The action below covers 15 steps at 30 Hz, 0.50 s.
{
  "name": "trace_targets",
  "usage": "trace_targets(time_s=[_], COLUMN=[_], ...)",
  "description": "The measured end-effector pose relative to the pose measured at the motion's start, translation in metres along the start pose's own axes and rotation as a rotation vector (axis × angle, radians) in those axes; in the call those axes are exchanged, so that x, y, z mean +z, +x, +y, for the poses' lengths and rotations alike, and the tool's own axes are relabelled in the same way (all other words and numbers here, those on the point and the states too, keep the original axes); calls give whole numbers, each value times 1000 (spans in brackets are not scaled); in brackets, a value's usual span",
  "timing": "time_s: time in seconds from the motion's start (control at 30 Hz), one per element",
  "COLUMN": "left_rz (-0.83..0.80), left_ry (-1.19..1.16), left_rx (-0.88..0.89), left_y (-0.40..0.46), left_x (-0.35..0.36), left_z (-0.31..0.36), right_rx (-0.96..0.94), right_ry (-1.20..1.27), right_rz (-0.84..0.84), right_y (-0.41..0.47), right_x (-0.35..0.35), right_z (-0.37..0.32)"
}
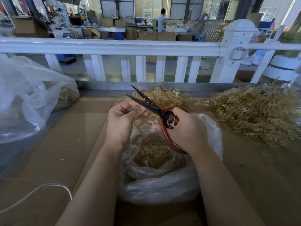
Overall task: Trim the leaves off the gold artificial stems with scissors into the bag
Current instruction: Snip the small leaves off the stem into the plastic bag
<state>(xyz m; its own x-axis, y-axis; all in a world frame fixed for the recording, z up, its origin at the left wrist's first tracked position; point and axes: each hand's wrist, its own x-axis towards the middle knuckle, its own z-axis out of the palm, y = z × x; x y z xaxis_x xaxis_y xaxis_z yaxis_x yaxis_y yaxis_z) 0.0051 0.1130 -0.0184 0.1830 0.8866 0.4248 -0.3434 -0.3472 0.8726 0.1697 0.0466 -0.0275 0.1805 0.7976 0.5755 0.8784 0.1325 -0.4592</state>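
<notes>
Here, in the head view, the left hand (pixel 121 119) pinches a gold stem (pixel 141 123) between thumb and curled fingers, holding it above the clear bag (pixel 208 144) that sits at the near middle of the cardboard-covered table (pixel 73 144). The right hand (pixel 187 131) grips the red handles of the scissors (pixel 153 106), whose dark blades stand parted, pointing toward the far edge. Cut gold leaves (pixel 153 154) lie inside the bag. A heap of stems (pixel 254 111) rests toward the far right edge, a larger plastic bag (pixel 29 98) at the far left.
</notes>
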Motion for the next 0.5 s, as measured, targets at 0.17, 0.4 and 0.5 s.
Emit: trace_targets(time_s=[0.17, 0.4, 0.5], left_rz=[-24, -44, -45], left_ry=[-18, -48, -44], left_rx=[-22, -71, -80], left_y=[1, 0, 0], left_x=[-2, -3, -3], left_z=[-1, 1, 3], right_rx=[12, -11, -12], right_ry=[0, -18, -27], right_rz=[2, 24, 20], right_y=[1, 0, 0], right_x=[0, 0, 0], right_z=[0, -1, -1])
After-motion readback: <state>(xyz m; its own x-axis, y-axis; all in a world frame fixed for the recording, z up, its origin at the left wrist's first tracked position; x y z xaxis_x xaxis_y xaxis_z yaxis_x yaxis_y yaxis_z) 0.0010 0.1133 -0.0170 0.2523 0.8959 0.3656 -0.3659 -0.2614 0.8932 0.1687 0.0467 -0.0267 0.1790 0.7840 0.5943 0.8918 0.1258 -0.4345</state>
